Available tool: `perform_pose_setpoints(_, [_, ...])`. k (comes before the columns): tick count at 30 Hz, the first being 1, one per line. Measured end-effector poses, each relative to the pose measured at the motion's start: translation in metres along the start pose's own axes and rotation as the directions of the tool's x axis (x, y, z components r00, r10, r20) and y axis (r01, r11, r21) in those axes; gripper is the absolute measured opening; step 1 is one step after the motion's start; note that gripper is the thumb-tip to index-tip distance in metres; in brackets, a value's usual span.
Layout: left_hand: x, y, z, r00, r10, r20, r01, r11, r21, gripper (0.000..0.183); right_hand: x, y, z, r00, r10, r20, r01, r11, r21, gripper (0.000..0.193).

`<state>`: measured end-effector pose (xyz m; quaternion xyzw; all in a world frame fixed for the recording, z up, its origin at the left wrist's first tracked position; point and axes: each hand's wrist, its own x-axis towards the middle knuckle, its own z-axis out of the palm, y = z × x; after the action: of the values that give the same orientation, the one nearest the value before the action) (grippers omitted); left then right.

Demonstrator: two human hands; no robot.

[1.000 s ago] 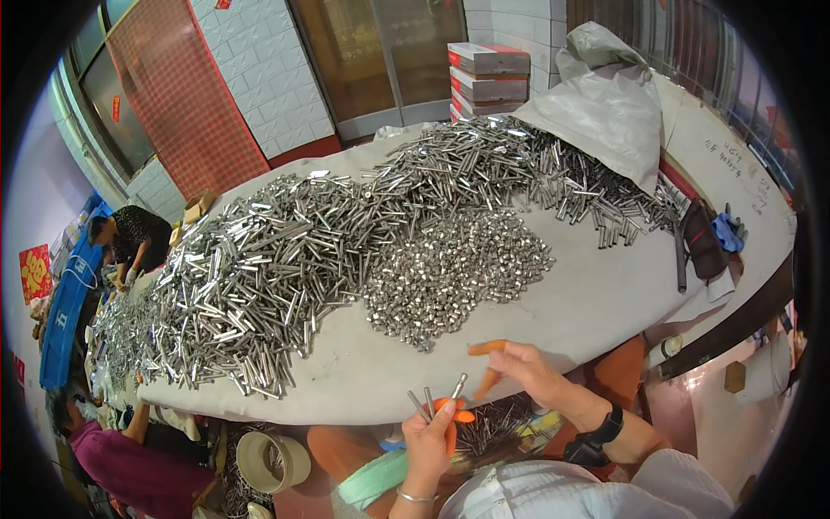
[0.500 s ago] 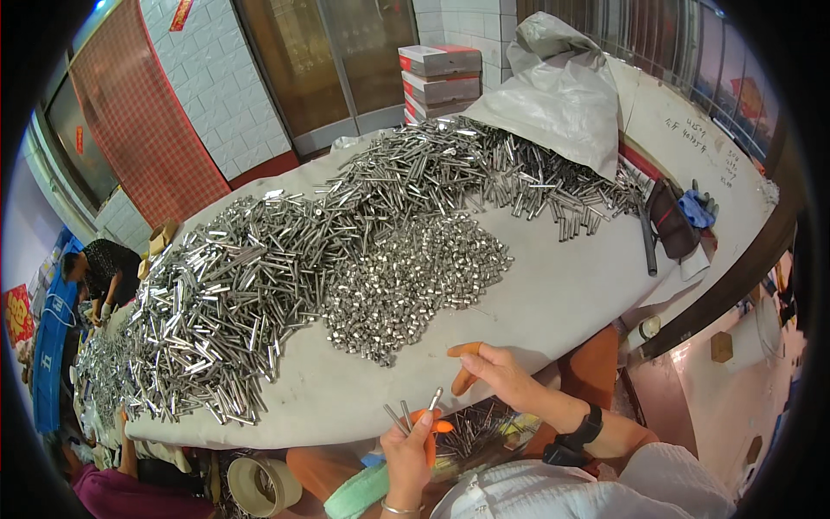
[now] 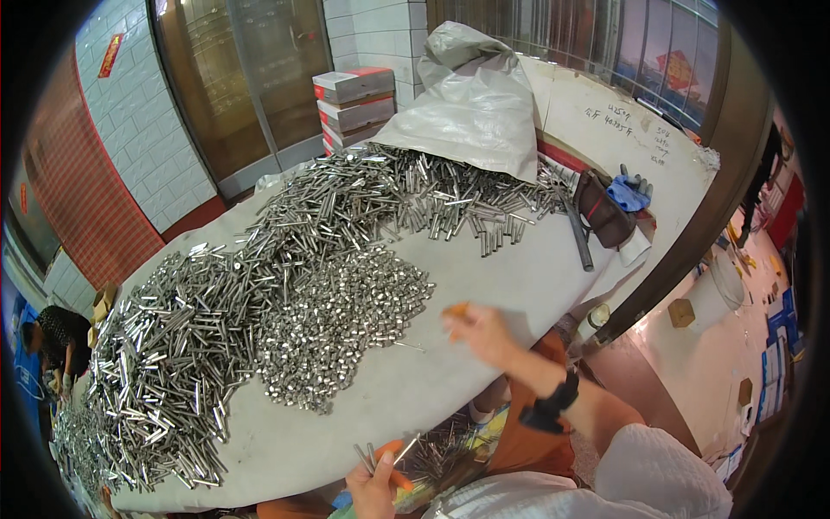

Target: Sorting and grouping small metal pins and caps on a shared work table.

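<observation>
My left hand is low in view, below the table's near edge, with orange covers on some fingers. It is closed around a few slim metal tubes whose ends point up and fan apart. My right hand, also with orange fingertip covers, is over the table just right of the pile of short metal pieces. Its fingers are smeared by motion, so whether they hold anything does not show. Long metal tubes lie in a big heap to the left and behind the short pieces.
A white sack covers the far end of the heap. Stacked boxes stand behind it. At the far right of the table lie a dark pouch and a blue cloth. More tubes lie below the near edge. Another person is at far left.
The view has swung right. My right hand has moved away from the left hand, outward over the table toward the side of the short pieces. My left hand keeps its tubes.
</observation>
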<state>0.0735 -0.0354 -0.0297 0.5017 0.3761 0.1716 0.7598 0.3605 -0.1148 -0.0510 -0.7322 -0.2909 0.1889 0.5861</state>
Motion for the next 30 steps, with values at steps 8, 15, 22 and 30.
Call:
perform_pose_setpoints(8, [0.006,0.009,0.003,0.993,-0.049,-0.106,0.046,0.999,-0.029,0.021,0.117,0.024,-0.108,0.854,-0.256,-0.453,-0.252,0.558,-0.791,0.024])
perform_pose_setpoints(15, [0.011,0.000,-0.013,0.998,-0.056,-0.022,0.050,0.974,-0.223,0.036,0.161,0.052,-0.125,0.845,-0.101,-0.526,-0.395,0.546,-0.739,0.033])
perform_pose_setpoints(22, [0.010,0.003,-0.011,0.983,-0.161,0.085,0.181,0.903,-0.390,0.042,0.096,-0.006,-0.072,0.935,0.089,-0.343,-0.173,0.960,-0.222,0.041])
perform_pose_setpoints(30, [0.003,-0.010,-0.028,0.982,-0.125,0.142,0.174,0.894,-0.413,0.031,-0.051,-0.060,0.081,0.880,0.103,0.463,-0.268,0.913,0.306,0.051])
